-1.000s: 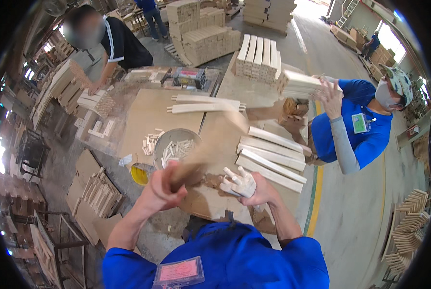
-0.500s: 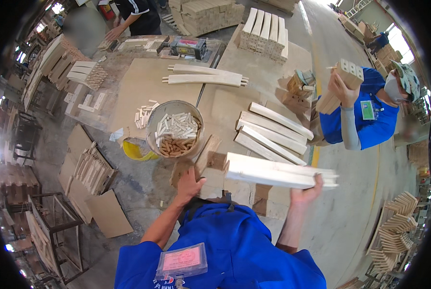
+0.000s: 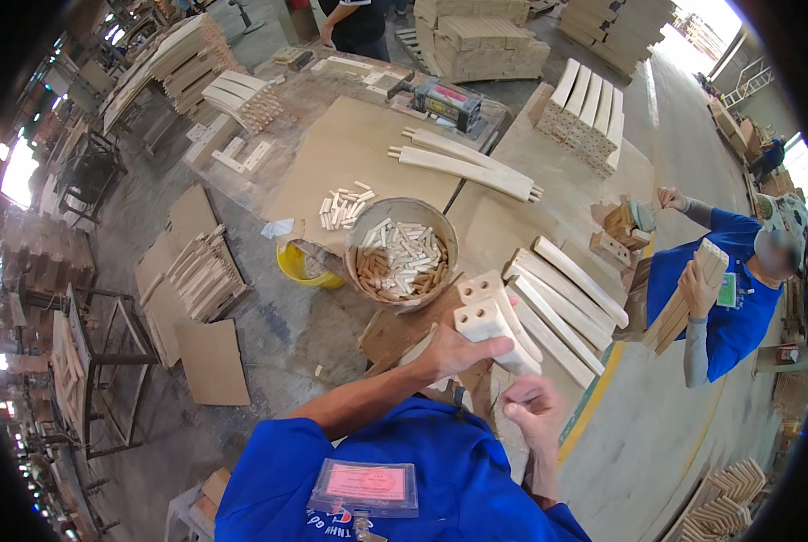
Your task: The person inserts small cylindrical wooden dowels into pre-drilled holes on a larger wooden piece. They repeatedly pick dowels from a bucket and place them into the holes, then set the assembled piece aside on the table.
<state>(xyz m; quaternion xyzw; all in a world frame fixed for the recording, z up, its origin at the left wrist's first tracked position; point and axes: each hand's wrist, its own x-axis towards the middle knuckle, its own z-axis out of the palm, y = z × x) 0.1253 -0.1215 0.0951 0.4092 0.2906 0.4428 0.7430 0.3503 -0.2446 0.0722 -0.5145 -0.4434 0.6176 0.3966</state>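
A couple of pale curved wooden rails (image 3: 482,322), with round holes in their end faces, are gripped in my left hand (image 3: 453,352), which wraps round them near the holed end. That end tilts up toward the bucket. Just beyond their lower end is my right hand (image 3: 532,406), its fingers curled toward the thumb; anything inside them is hidden. A round bucket (image 3: 350,253) of wooden dowels (image 3: 406,248), some pale and some brown, stands beyond my left hand. Right of the held rails, several similar rails (image 3: 562,294) lie side by side on the table.
Loose dowels (image 3: 339,210) lie beside the bucket, near a yellow pail (image 3: 303,269). Two rails with dowelled ends (image 3: 462,172) rest farther back, before a boxy machine (image 3: 449,102). A rail stack (image 3: 583,113) stands far right. A co-worker (image 3: 720,289) at the right holds wooden pieces.
The rails have swung from lying sideways in my right hand to holed ends up in my left. My left hand has left the brown board; my right has moved inward. The view has shifted.
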